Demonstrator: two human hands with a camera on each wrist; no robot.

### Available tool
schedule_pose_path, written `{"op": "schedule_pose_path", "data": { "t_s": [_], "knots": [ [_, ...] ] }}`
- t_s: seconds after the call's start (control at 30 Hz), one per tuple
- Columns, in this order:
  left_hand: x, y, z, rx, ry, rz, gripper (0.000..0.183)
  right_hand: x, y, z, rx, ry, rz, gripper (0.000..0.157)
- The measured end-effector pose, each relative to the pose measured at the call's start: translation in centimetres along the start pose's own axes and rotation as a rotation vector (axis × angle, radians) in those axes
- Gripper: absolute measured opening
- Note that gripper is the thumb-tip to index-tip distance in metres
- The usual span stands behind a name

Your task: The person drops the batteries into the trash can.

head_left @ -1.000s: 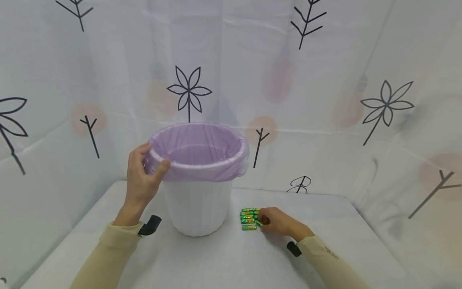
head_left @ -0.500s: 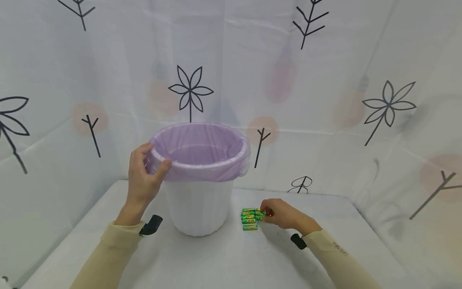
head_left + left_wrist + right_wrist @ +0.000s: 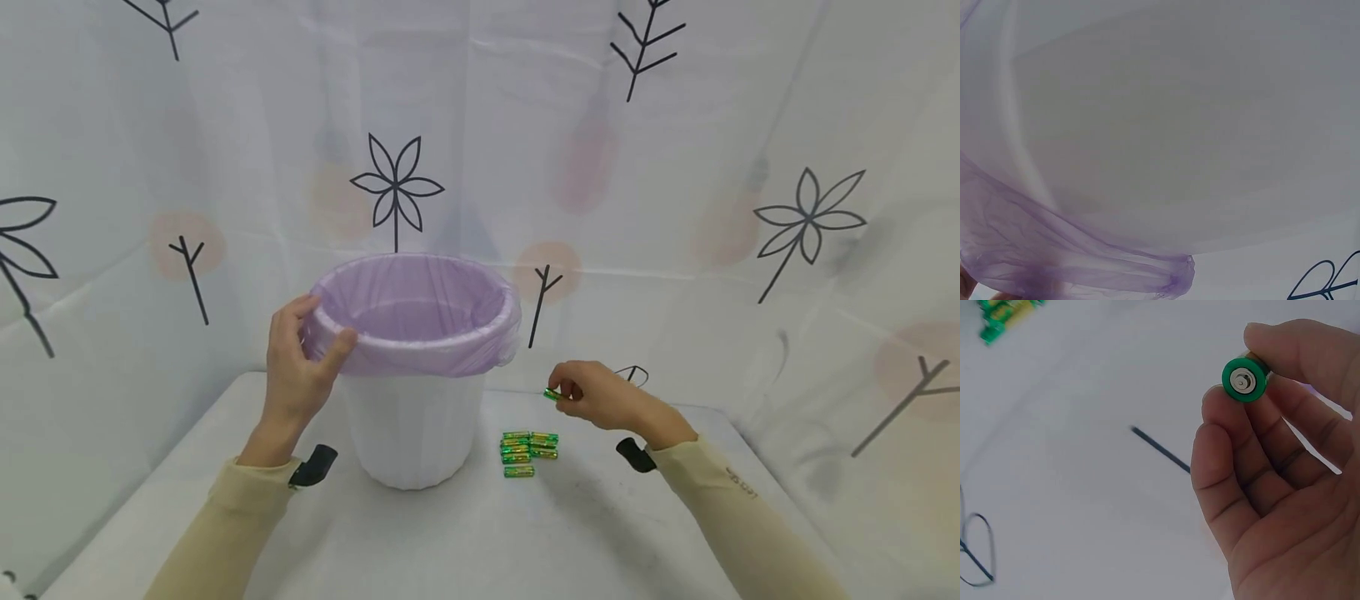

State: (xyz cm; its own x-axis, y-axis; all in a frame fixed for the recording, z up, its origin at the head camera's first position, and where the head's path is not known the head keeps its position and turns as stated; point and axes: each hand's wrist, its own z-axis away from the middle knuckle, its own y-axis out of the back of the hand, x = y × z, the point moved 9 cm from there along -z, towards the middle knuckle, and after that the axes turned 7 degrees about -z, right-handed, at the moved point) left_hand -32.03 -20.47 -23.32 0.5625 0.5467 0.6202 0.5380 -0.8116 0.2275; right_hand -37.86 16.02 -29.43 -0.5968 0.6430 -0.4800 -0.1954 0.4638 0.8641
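A white bin [image 3: 412,433] stands on the table, lined with a purple plastic bag [image 3: 427,358] folded over its rim. My left hand [image 3: 296,379] grips the rim at the left, thumb on the near outside; the left wrist view mostly shows the bin's pale wall [image 3: 1147,137] and the bag's edge [image 3: 1085,262]. Raised above the table to the right of the bin, my right hand [image 3: 603,396] pinches a green and gold battery [image 3: 552,394] between thumb and fingers. Its green end with a metal tip [image 3: 1244,380] faces the right wrist camera.
Several more green batteries [image 3: 516,448] lie in two short columns on the white tabletop [image 3: 465,550], just right of the bin's foot. One battery [image 3: 519,472] lies slightly apart at the near side. A white printed curtain [image 3: 480,167] hangs behind and at both sides.
My right hand has picked a battery out of the group and lifted it up and a little to the right. My left hand stays on the bin's rim.
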Motion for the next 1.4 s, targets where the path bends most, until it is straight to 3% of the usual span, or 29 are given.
{"op": "schedule_pose_path", "data": {
  "t_s": [0.33,0.53,0.93,1.4],
  "knots": [
    [0.0,0.1,0.0,0.008,0.0,0.001,0.062,-5.1,7.3,-1.4,0.133,0.102,0.076,0.019],
    [-0.1,0.2,0.0,0.015,0.001,-0.004,0.062,-8.0,9.3,-2.8,0.177,0.175,0.083,0.018],
    [0.0,0.2,-0.2,0.003,-0.004,0.004,0.064,-12.3,9.1,-6.2,0.197,0.299,0.028,0.016],
    [-0.2,0.1,-0.2,0.016,-0.001,-0.018,0.066,-14.6,6.5,-11.0,0.092,0.198,0.032,0.017]
  ]
}}
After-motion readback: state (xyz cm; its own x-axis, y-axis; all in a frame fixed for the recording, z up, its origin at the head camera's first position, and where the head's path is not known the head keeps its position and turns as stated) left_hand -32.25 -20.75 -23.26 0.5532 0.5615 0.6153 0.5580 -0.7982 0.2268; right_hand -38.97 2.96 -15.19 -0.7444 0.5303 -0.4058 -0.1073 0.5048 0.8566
